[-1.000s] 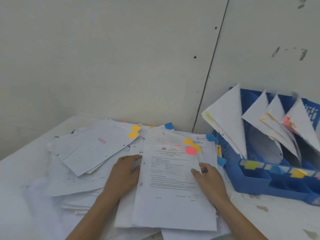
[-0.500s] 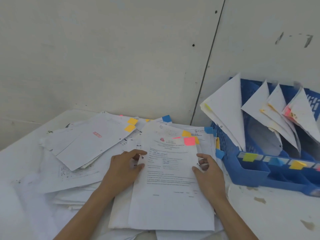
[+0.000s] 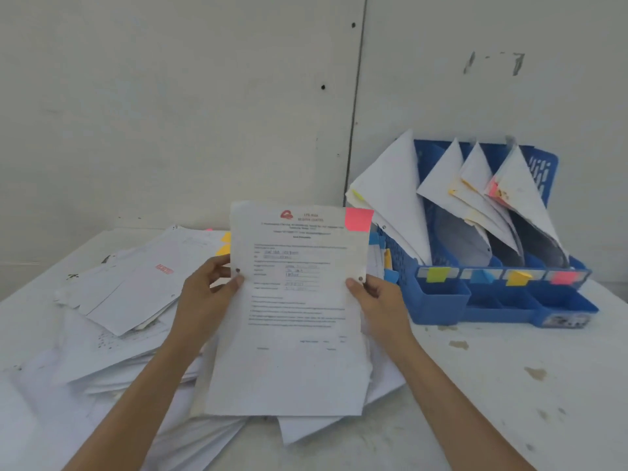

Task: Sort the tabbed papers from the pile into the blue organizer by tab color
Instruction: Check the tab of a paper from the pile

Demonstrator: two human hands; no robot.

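Just left of the blue organizer (image 3: 438,300), above the pile (image 3: 129,300), a pink-tabbed sheet (image 3: 292,334) is held upright. The left hand (image 3: 204,297) and right hand (image 3: 380,300) each pinch a side edge. It looks thin and floppy, so it probably needs both edges supported. A red logo heads it, but the print is too blurred to read. The organizer's pink label (image 3: 562,277) marks its far slot.

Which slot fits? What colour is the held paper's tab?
The tab is pink; head view.
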